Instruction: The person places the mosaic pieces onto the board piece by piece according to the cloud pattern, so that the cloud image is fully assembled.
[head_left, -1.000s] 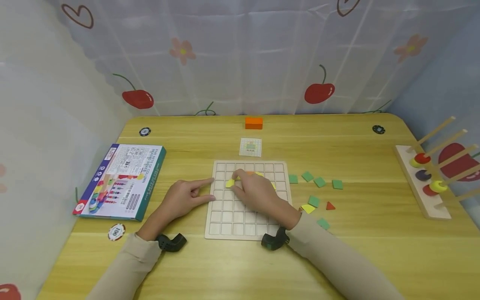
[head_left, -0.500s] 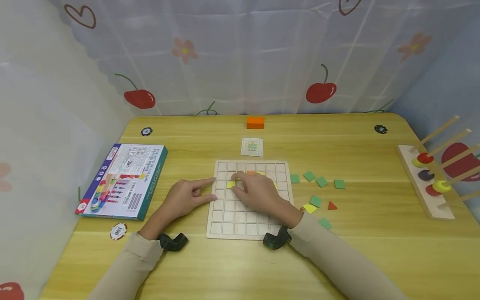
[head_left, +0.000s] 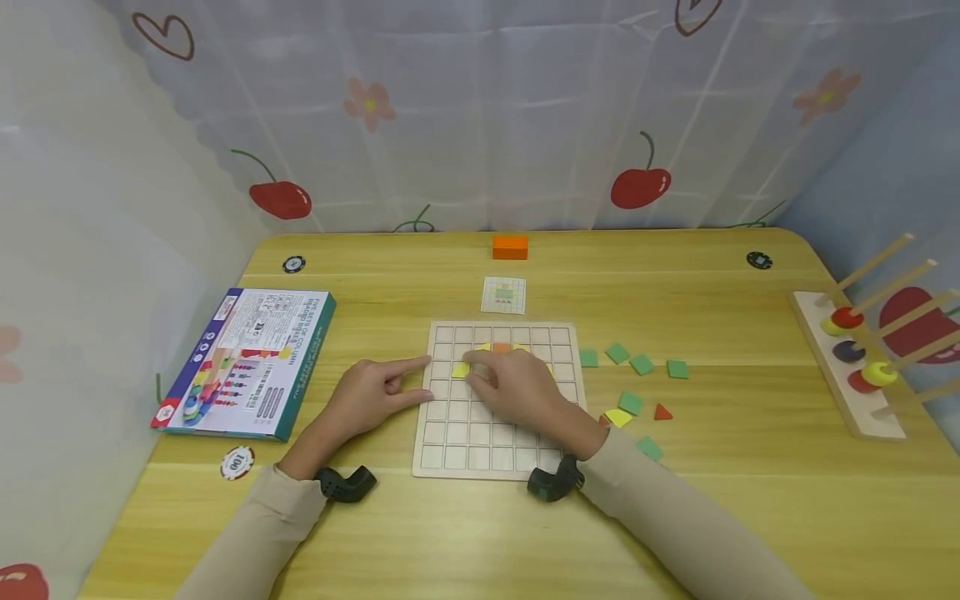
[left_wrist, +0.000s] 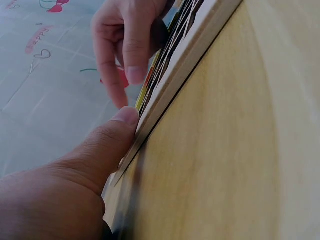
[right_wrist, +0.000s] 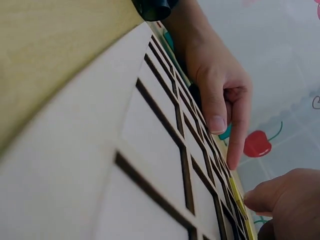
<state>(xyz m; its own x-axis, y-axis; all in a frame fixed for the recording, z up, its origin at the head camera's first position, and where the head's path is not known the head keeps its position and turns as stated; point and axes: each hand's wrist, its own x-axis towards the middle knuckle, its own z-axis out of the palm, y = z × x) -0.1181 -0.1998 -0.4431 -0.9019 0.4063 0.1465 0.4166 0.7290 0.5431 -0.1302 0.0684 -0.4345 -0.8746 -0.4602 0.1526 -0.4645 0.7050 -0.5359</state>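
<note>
A wooden grid board (head_left: 455, 433) lies flat on the table. Along its left edge, my left hand (head_left: 369, 392) rests its index fingertip and thumb tip; the left wrist view shows the thumb (left_wrist: 107, 137) against the board's side. My right hand (head_left: 521, 387) reaches over the upper part of the board. Its index finger is extended, the tip at the right side of a yellow piece (head_left: 460, 370) in the grid, the thumb just below. An orange square (head_left: 501, 347) and more yellow pieces (head_left: 517, 347) sit in the upper cells, partly hidden by that hand.
Right of the board lie several green squares (head_left: 630, 403), a red triangle (head_left: 663, 412) and a yellow quarter-round piece (head_left: 618, 417). Beyond it are a pattern card (head_left: 503, 296) and an orange block (head_left: 510, 247). A game box (head_left: 247, 362) lies left; a peg rack (head_left: 847, 367) stands right.
My right index finger has straightened and lowered beside the yellow piece, which sits squarer in its cell than a second ago. The left hand keeps its place at the board's edge.
</note>
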